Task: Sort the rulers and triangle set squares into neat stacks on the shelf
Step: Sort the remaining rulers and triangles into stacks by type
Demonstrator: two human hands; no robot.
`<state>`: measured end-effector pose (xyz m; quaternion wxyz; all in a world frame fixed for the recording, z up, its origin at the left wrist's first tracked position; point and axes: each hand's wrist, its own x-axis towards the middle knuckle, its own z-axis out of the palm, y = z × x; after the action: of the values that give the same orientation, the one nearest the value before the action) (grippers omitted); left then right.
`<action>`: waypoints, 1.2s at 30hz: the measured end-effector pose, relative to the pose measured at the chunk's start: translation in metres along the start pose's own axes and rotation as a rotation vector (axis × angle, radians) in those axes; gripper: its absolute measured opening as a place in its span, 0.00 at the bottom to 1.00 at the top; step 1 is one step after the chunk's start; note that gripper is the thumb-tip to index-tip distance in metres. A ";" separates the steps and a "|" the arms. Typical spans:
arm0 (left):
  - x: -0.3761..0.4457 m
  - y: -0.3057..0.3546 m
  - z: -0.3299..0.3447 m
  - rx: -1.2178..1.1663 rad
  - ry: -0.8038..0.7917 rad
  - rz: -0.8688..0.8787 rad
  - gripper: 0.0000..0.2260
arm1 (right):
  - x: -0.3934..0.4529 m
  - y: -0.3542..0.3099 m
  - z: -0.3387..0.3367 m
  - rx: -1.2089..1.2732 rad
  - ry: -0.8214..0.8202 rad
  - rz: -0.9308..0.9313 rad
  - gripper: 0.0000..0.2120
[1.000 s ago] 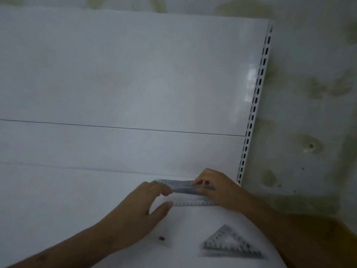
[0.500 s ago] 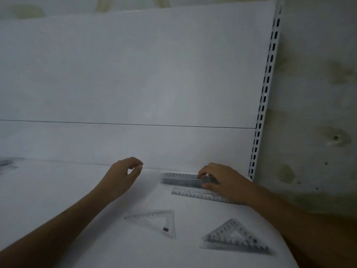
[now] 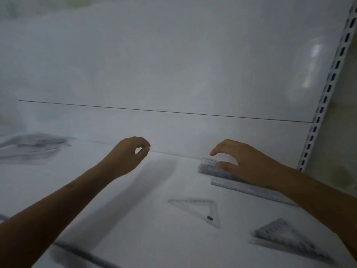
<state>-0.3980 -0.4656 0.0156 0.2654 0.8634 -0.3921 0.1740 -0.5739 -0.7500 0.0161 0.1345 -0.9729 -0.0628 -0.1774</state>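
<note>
Two set squares (image 3: 201,208) lie on shelf (image 3: 154,244) near ruler stack (image 3: 210,168).

Clear plastic set square (image 3: 201,209) on smooth white metal shelf (image 3: 154,190)

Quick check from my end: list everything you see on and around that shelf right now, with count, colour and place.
ruler stack: one, clear grey, back right of the shelf, under the right hand's fingers
single ruler: one, clear, just in front of the stack
flat set square: one, clear, centre right, with a small dark spot
set square stack: one, grey, front right
blurred pile: one, grey, back left, items unclear
dark strip: one, front left, too blurred to identify
shelf: one, white
slotted post: one, white, right edge
left hand: loosely curled, holding nothing, above the shelf
right hand: fingers spread, resting on the ruler stack
</note>
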 end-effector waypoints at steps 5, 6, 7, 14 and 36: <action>-0.049 -0.060 -0.050 0.073 0.046 -0.064 0.08 | 0.056 -0.060 0.025 -0.040 -0.054 -0.110 0.11; -0.061 -0.076 -0.062 0.087 0.047 -0.087 0.08 | 0.068 -0.076 0.032 -0.038 -0.069 -0.131 0.12; -0.073 -0.092 -0.074 0.101 0.050 -0.109 0.08 | 0.081 -0.093 0.040 -0.037 -0.082 -0.154 0.12; -0.151 -0.216 -0.180 0.198 0.106 -0.262 0.07 | 0.177 -0.228 0.118 0.017 -0.145 -0.262 0.16; -0.098 -0.481 -0.214 0.172 -0.204 -0.296 0.21 | 0.411 -0.358 0.310 -0.141 -0.466 -0.247 0.46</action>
<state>-0.1097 -0.0160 -0.0184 0.1722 0.9444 -0.2692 0.0776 -0.1508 -0.2892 -0.0289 0.0258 -0.9794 -0.1978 0.0322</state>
